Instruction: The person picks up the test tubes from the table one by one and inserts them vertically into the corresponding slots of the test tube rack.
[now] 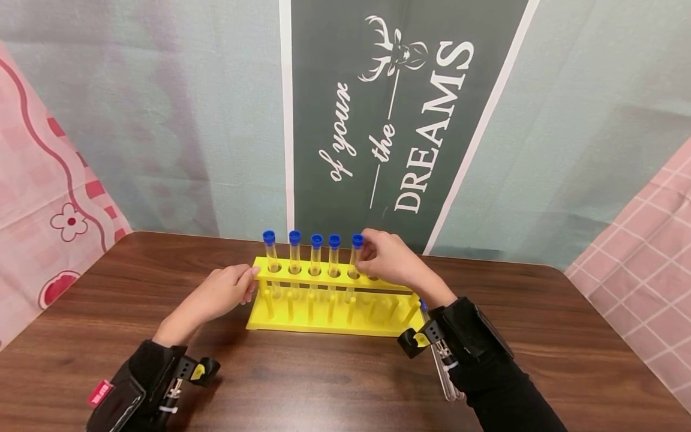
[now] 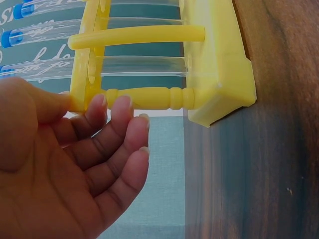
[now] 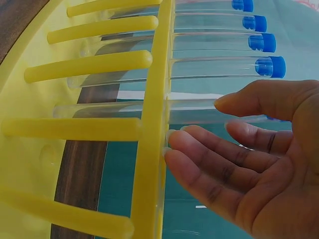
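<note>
A yellow test tube rack [image 1: 329, 329] stands on the table, with several clear test tubes [image 1: 294, 252] upright in its left holes, each with a blue cap. My left hand [image 1: 227, 289] pinches the left end of the rack's top bar between thumb and index finger; its other fingers curl loosely beside the end post [image 2: 149, 98]. My right hand [image 1: 390, 257] holds the rightmost standing test tube [image 3: 192, 110] just below its cap, between thumb and index finger. The lower end of this tube is through the top bar, and its cap is mostly hidden by the hand in the right wrist view.
More clear tubes [image 1: 444, 375] lie on the brown wooden table [image 1: 302, 384] to the right of the rack, partly under my right wrist. Empty holes and pegs [image 1: 393, 309] are at the rack's right end. A printed curtain [image 1: 356, 120] hangs behind the table.
</note>
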`<control>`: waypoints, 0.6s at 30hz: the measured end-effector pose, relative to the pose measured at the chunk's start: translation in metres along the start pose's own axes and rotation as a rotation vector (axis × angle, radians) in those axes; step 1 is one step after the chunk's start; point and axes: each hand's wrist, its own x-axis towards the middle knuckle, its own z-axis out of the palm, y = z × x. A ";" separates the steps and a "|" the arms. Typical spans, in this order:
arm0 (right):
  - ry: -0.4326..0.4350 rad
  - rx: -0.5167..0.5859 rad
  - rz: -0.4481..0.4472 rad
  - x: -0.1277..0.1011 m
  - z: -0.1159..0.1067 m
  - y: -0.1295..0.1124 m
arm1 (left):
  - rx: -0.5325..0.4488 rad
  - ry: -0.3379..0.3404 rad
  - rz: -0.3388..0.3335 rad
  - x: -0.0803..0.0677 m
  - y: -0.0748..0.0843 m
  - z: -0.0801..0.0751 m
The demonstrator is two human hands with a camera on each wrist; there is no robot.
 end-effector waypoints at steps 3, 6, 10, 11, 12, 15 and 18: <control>-0.001 -0.002 -0.003 0.000 0.000 0.000 | 0.002 0.002 0.000 0.000 0.000 0.000; -0.001 -0.005 -0.005 0.000 0.000 0.000 | 0.001 0.002 0.002 0.000 0.000 0.000; -0.002 -0.007 -0.008 -0.001 0.000 0.001 | 0.001 0.000 0.004 0.000 0.000 0.000; -0.002 -0.008 -0.009 -0.001 0.000 0.001 | 0.000 0.000 0.004 0.000 0.000 0.000; -0.001 -0.010 -0.012 -0.001 0.000 0.001 | 0.000 0.000 0.004 -0.001 0.000 0.000; 0.002 -0.013 -0.017 -0.002 0.000 0.002 | -0.001 -0.001 0.001 -0.001 0.001 0.000; 0.003 -0.017 -0.029 -0.004 -0.001 0.003 | -0.004 -0.003 -0.004 -0.002 0.002 -0.001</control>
